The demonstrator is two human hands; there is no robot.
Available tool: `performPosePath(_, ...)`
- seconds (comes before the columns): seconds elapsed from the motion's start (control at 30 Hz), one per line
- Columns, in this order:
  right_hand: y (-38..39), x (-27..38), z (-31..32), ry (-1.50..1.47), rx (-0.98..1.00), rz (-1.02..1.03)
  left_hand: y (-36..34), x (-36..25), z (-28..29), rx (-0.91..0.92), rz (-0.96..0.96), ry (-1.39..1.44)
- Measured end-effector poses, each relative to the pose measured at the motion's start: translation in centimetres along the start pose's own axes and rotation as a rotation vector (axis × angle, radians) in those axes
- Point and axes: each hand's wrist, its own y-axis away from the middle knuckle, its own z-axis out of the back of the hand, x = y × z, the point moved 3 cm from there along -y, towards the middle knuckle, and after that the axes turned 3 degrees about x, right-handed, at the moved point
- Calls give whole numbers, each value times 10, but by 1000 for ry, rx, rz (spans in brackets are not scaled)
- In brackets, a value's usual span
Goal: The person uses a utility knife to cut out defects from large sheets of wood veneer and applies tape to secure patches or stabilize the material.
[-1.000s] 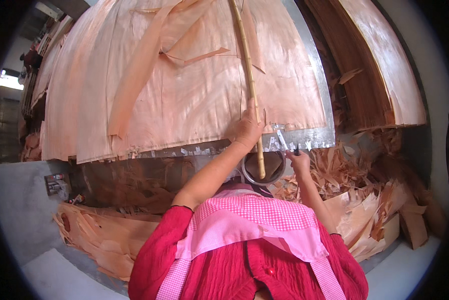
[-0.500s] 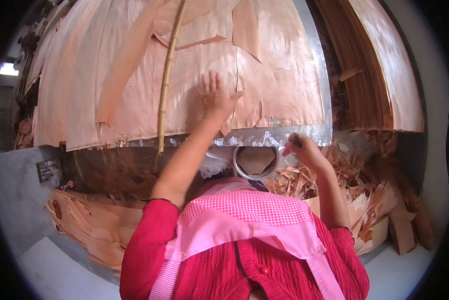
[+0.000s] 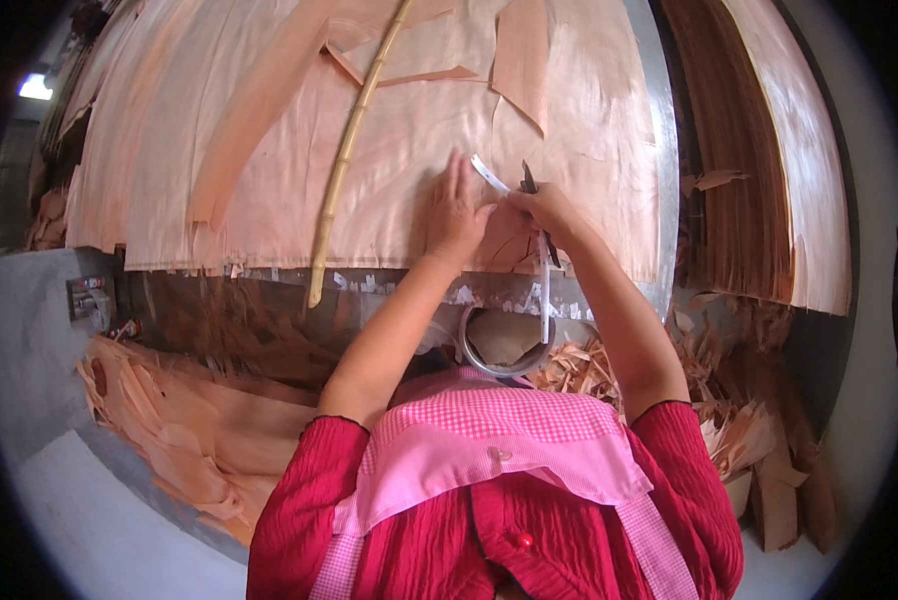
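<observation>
My left hand lies flat with its fingers stretched out on a wide sheet of pale pinkish wood veneer. Close beside it, my right hand is closed on a narrow white strip of tape and a slim, dark tool, which looks like a knife. One short end of the tape sticks out toward my left fingers. Its other part hangs over the near edge, down to a round, silver-rimmed thing. A cracked, torn patch of veneer shows under my right hand.
A bamboo stick lies lengthwise across the veneer, left of my hands. Loose veneer pieces rest farther up. Another veneer stack stands at the right. Scraps and larger sheets are heaped below the table edge.
My right hand has moved from the near edge up and left onto the veneer, bringing the dark tool and white tape. My left hand has shifted slightly right and nearer to me.
</observation>
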Motion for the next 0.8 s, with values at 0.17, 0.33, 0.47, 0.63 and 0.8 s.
performPosePath(0.17, 4, -12, -2, 58, -120, -35, 1, -1, -1, 231, -185, -488)
performPosePath(0.33, 10, 38, -3, 1117, -264, 194, 0, 0, -10, 312, -214, -801)
performPosePath(0.47, 16, 27, 18, 413, 15, -44, 13, -6, 16, 240, -169, -450)
performPosePath(0.63, 47, -15, -51, 19, 95, -49, 90, 12, 19, 113, -55, -110)
performPosePath(0.8, 52, -10, -76, 97, -54, -165, 88, 2, 19, -4, -56, -199)
